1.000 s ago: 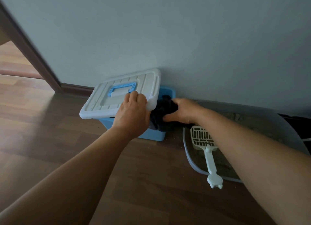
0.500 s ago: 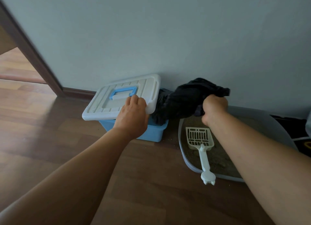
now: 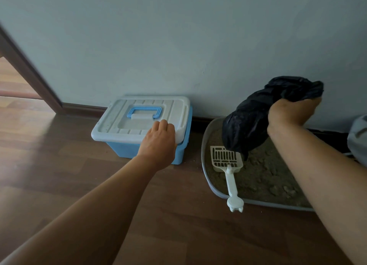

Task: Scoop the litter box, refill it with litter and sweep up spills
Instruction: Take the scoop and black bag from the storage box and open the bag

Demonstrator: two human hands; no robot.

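While the right hand (image 3: 292, 113) grips a crumpled black plastic bag (image 3: 252, 121) over the grey litter box (image 3: 266, 202), the left hand (image 3: 158, 141) holds a white plastic lid (image 3: 123, 115) beside it; scooping seems unstarted.

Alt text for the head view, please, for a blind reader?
A person's right hand holds a black bag above a litter box with a white scoop in it; the left hand grips the white lid of a blue bin.

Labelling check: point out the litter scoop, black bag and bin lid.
litter scoop (image 3: 230, 173): head view, handle just below the slotted head.
black bag (image 3: 258, 115): head view, middle of the bunched plastic.
bin lid (image 3: 139, 123): head view, recessed panel below the blue handle.
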